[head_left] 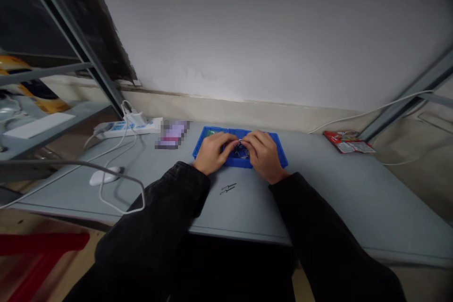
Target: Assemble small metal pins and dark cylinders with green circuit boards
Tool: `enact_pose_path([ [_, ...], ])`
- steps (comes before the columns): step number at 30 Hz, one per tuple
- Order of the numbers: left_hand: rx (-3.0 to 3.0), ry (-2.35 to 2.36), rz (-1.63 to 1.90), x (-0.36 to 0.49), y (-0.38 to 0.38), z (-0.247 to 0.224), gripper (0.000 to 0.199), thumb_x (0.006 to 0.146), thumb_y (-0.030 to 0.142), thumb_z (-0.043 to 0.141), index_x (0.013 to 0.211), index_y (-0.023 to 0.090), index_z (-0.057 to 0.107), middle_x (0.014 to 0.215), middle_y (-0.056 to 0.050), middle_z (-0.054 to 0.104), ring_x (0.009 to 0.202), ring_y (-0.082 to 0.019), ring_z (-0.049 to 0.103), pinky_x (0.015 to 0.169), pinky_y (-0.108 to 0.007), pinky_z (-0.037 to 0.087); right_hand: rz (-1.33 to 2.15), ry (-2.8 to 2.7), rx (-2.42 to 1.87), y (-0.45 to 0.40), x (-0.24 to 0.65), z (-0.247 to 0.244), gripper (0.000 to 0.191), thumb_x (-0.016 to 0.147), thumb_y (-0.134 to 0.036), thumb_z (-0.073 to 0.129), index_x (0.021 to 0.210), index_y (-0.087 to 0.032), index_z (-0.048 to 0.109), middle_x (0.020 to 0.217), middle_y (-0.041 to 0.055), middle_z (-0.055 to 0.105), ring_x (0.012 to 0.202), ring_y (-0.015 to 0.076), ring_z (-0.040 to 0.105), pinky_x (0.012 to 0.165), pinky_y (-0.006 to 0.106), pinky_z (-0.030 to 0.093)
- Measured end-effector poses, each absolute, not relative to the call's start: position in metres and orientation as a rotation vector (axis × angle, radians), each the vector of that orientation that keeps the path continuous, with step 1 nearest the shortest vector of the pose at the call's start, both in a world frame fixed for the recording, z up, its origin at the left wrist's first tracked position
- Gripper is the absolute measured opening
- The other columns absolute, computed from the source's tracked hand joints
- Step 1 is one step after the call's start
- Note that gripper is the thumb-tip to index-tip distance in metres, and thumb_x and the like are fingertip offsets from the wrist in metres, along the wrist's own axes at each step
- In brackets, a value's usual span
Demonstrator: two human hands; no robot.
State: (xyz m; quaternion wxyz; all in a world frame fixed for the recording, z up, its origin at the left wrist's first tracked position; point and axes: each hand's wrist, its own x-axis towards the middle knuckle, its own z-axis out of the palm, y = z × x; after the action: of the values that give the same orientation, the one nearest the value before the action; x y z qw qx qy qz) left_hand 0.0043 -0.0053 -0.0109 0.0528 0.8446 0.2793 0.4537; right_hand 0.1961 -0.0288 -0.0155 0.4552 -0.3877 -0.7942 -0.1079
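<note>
Both my hands are over a blue plastic tray (239, 162) with compartments, which stands on the grey table. Inside it lie several small dark and shiny metal parts (243, 153), partly covered by my fingers. My left hand (214, 150) is closed in a pinch, its fingertips at a small shiny metal part (240, 140). From the other side my right hand (264, 151) pinches at the same spot, fingertips nearly touching the left ones. The exact kind of part is too small to tell. Two thin metal pins (227, 190) lie side by side on the table in front of the tray.
Left of the tray are a pixelated purple item (172, 135), a white power strip (129, 127) with plugs, and a white mouse (104, 176). A loose white cable (122, 211) crosses near my left sleeve. A red packet (348, 142) lies at the right, by a metal post.
</note>
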Motion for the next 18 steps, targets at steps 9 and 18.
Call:
enact_pose_path([
  [9, 2.560, 0.866, 1.381, 0.0047, -0.0050, -0.0112, 0.018, 0.099, 0.028, 0.054, 0.098, 0.015, 0.066, 0.089, -0.005, 0.069, 0.080, -0.015, 0.062, 0.078, -0.030, 0.049, -0.255, -1.960, -0.957, -0.0283, 0.1953, -0.0171, 0.021, 0.102, -0.024, 0.047, 0.094, -0.020, 0.066, 0.093, 0.0058, 0.066, 0.089, 0.0199, 0.059, 0.083, 0.037, 0.044],
  [18, 2.577, 0.863, 1.357, 0.0046, -0.0059, -0.0098, 0.019, 0.100, 0.029, 0.053, 0.098, 0.014, 0.066, 0.086, -0.005, 0.067, 0.077, -0.014, 0.060, 0.075, -0.029, 0.049, -0.287, -1.912, -0.925, -0.0287, 0.1949, -0.0175, 0.017, 0.100, -0.022, 0.051, 0.093, -0.020, 0.065, 0.092, 0.0061, 0.064, 0.088, 0.0200, 0.059, 0.080, 0.037, 0.046],
])
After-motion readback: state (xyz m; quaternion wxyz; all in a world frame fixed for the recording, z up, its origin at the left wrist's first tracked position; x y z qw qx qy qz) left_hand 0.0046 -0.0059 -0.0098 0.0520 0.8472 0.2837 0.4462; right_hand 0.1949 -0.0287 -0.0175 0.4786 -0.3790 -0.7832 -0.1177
